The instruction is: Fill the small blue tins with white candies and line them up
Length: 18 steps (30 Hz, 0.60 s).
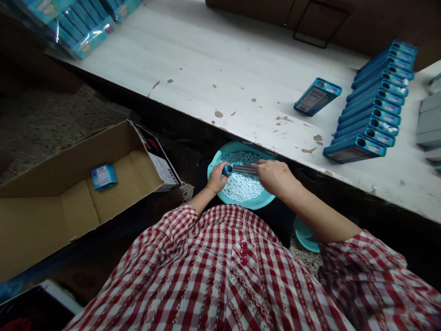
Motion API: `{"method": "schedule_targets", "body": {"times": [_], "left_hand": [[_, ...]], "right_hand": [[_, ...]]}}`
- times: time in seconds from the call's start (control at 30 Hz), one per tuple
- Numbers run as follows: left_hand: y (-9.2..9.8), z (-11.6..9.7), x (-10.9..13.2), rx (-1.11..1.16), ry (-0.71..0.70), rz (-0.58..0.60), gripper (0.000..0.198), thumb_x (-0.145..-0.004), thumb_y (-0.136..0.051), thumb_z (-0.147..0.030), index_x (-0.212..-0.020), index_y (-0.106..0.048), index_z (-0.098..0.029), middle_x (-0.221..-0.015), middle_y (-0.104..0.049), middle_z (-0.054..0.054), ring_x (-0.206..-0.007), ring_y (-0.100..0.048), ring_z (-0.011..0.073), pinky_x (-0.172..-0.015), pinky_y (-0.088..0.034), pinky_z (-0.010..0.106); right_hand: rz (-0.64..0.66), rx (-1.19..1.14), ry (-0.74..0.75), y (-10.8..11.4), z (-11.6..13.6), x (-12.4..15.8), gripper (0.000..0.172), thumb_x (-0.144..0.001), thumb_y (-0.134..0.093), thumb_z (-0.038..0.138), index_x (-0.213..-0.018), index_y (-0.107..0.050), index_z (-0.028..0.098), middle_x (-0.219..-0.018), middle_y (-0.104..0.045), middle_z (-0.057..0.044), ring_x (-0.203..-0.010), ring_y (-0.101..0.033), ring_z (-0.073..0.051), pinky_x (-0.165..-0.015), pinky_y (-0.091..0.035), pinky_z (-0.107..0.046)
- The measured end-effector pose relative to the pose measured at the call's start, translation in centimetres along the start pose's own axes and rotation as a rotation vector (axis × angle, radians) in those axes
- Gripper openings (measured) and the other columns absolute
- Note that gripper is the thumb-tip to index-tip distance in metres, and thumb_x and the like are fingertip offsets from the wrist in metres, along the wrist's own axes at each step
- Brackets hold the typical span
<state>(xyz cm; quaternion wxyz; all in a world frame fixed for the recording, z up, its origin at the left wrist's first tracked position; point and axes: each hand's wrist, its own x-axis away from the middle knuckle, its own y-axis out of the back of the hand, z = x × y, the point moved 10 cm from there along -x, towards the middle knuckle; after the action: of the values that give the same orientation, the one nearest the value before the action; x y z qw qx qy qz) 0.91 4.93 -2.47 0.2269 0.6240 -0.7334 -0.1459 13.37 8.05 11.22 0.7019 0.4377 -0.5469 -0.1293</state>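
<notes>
My left hand (217, 178) is closed around a small blue container (226, 170) with a round dark opening at its end. It holds the container over a turquoise basin (257, 202) filled with small white pellets (241, 188). In my right hand (274, 176) is a narrow metal scoop (245, 169), and its tip lies at or very near the container's opening. Whether pellets lie in the scoop is too small to tell. The basin sits against my lap, below the table's front edge.
Blue containers with round openings stand in a row (374, 108) on the white table (206, 69); a single one (317, 96) stands beside them. Wrapped blue packs (82, 27) lie at the far left. A cardboard box (79, 202) on the left holds one blue packet (104, 177).
</notes>
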Motion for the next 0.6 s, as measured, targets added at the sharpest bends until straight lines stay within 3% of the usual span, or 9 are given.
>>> {"method": "schedule_targets", "body": {"times": [0.1, 0.2, 0.27, 0.37, 0.47, 0.6], "left_hand": [[1.4, 0.7, 0.3, 0.047, 0.030, -0.061, 0.038, -0.071, -0.062, -0.020, -0.108, -0.053, -0.018, -0.108, -0.062, 0.008, -0.100, -0.057, 0.0227, -0.089, -0.044, 0.036], [3.0, 1.4, 0.5, 0.069, 0.081, -0.120, 0.037, -0.072, -0.063, -0.025, -0.108, -0.052, -0.019, -0.104, -0.063, 0.007, -0.096, -0.059, 0.0215, -0.086, -0.046, 0.034], [3.8, 1.7, 0.6, 0.067, 0.111, -0.144, 0.037, -0.072, -0.064, -0.027, -0.106, -0.053, -0.019, -0.101, -0.064, 0.005, -0.093, -0.059, 0.0207, -0.083, -0.046, 0.033], [4.3, 2.0, 0.7, 0.075, 0.134, -0.158, 0.037, -0.071, -0.066, -0.028, -0.105, -0.053, -0.019, -0.096, -0.064, 0.004, -0.087, -0.060, 0.0191, -0.080, -0.047, 0.031], [4.4, 2.2, 0.8, 0.088, 0.145, -0.177, 0.037, -0.071, -0.066, -0.030, -0.103, -0.053, -0.018, -0.095, -0.064, 0.004, -0.085, -0.060, 0.0183, -0.078, -0.047, 0.030], [4.4, 2.4, 0.8, 0.088, 0.149, -0.180, 0.037, -0.071, -0.066, -0.029, -0.104, -0.053, -0.019, -0.094, -0.065, 0.003, -0.084, -0.060, 0.0182, -0.077, -0.047, 0.030]], "right_hand": [[-0.029, -0.100, -0.088, -3.4, -4.2, -0.7, 0.041, -0.086, -0.035, 0.014, -0.120, -0.057, 0.023, -0.104, -0.063, -0.009, -0.090, -0.061, -0.019, -0.071, -0.045, -0.026], [0.052, -0.192, -0.188, -10.4, -6.5, -2.8, 0.041, -0.086, -0.035, 0.012, -0.119, -0.057, 0.021, -0.111, -0.061, -0.009, -0.097, -0.059, -0.019, -0.077, -0.044, -0.025], [0.109, -0.209, -0.199, -14.6, -5.5, -4.4, 0.041, -0.086, -0.033, 0.009, -0.117, -0.058, 0.015, -0.111, -0.060, -0.014, -0.096, -0.059, -0.020, -0.077, -0.045, -0.026], [0.124, -0.244, -0.095, -18.2, -1.1, -6.0, 0.038, -0.087, -0.033, 0.010, -0.114, -0.059, 0.011, -0.110, -0.060, -0.016, -0.101, -0.056, -0.020, -0.081, -0.044, -0.027], [0.139, -0.312, 0.018, -19.6, 2.2, -6.3, 0.036, -0.085, -0.038, 0.009, -0.110, -0.062, 0.016, -0.107, -0.063, -0.012, -0.103, -0.054, -0.017, -0.082, -0.042, -0.022], [0.167, -0.431, 0.088, -20.3, 2.0, -5.9, 0.044, -0.077, -0.041, 0.003, -0.111, -0.064, 0.019, -0.108, -0.065, -0.006, -0.100, -0.057, -0.014, -0.082, -0.042, -0.019]]}}
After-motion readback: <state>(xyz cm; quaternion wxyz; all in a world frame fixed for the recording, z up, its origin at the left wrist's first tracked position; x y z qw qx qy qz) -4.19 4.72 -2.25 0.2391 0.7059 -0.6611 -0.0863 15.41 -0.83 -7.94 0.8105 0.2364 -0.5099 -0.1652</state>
